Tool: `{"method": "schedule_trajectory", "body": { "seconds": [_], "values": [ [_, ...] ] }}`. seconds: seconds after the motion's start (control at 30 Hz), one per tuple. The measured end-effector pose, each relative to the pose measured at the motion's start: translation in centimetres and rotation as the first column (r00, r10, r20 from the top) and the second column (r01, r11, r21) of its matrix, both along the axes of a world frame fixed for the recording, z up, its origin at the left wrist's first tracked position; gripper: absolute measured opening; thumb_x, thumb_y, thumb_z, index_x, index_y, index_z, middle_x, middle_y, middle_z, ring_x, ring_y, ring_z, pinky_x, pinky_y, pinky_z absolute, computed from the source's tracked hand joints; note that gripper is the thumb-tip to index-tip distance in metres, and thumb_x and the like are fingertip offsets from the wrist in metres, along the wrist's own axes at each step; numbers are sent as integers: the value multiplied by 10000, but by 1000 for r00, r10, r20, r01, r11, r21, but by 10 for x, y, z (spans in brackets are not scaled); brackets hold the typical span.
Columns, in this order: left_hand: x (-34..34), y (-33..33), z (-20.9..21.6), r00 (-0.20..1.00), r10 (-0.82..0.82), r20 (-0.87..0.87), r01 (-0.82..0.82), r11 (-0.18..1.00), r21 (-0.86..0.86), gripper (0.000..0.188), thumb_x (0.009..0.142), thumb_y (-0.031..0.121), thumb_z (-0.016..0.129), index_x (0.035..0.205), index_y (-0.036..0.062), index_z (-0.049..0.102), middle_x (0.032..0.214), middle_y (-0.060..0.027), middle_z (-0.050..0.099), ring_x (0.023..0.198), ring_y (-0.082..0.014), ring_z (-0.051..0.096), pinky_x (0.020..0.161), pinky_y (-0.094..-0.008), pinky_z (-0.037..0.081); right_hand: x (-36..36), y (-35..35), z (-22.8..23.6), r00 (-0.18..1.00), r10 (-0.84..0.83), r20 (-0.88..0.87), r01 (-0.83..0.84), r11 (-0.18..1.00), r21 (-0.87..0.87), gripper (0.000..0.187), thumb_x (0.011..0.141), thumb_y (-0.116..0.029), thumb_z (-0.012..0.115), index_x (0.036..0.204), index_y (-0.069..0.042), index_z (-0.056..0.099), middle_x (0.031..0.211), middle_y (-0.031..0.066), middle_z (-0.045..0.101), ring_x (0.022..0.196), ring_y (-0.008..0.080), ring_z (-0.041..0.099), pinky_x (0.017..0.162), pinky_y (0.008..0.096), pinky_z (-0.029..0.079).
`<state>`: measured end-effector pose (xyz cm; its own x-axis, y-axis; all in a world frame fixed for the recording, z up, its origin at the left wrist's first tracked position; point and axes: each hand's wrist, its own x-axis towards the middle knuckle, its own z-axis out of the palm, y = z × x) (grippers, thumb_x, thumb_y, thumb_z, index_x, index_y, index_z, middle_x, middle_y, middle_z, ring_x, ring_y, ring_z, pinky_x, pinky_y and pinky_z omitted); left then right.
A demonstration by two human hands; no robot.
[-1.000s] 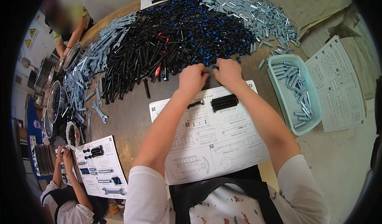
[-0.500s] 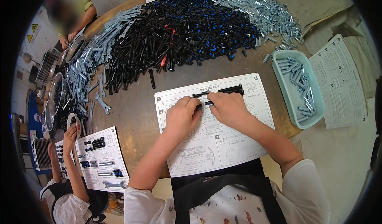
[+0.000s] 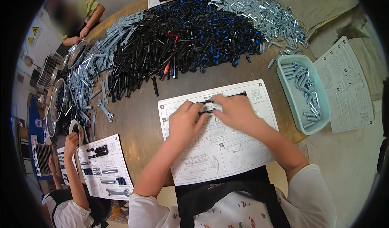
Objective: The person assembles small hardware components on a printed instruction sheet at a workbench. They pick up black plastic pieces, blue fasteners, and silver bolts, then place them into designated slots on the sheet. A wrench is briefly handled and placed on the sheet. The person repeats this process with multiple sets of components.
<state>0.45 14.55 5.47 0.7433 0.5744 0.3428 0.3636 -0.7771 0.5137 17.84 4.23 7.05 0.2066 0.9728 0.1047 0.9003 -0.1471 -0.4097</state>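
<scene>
My left hand (image 3: 185, 120) lies over the upper left of a printed parts sheet (image 3: 198, 163). Its thumb and forefinger close on the left end of a short black bolt (image 3: 206, 111). A second small black bolt (image 3: 206, 102) sits just above, between the fingertips of both hands. On the sheet's upper right, my right hand (image 3: 235, 111) reaches toward the same bolts; its fingers are blurred, so their grip is unclear. Behind that hand lies a long black bolt (image 3: 239, 94), mostly covered by it.
Heaps of black bolts (image 3: 142, 62), blue-tipped bolts (image 3: 231, 37), silver sleeves (image 3: 279, 19) and wrenches (image 3: 117, 29) fill the far table. A pale green tray (image 3: 298, 118) of sleeves stands right. Co-workers' hands (image 3: 72, 141) are at left and far side; another sheet (image 3: 99, 187) lies left.
My right hand has shifted slightly and now covers more of the long black bolts beside it. A co-worker's hands at the far edge show more fully. The whole view has shifted a little.
</scene>
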Motion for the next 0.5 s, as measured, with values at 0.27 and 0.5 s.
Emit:
{"method": "schedule_trajectory", "body": {
  "seconds": [0.27,0.5],
  "values": [
    [77,80,-24,994,109,-24,-109,994,-6,290,851,206,719,1096,56,674,933,-119,676,769,-288,670,691,-420,520,125,55,-31,926,-378,1,377,922,90,269,832,-237,684,1020,-46,663,864,167,723,860,364,696,747,479,549],
    [94,99,-24,984,177,-1,-174,969,-172,215,837,217,738,969,49,711,835,-102,721,732,-252,683,681,-374,528,124,85,-45,874,-482,59,483,876,-2,306,773,-256,738,993,-50,687,909,207,713,920,380,686,795,474,548]
  ]
}}
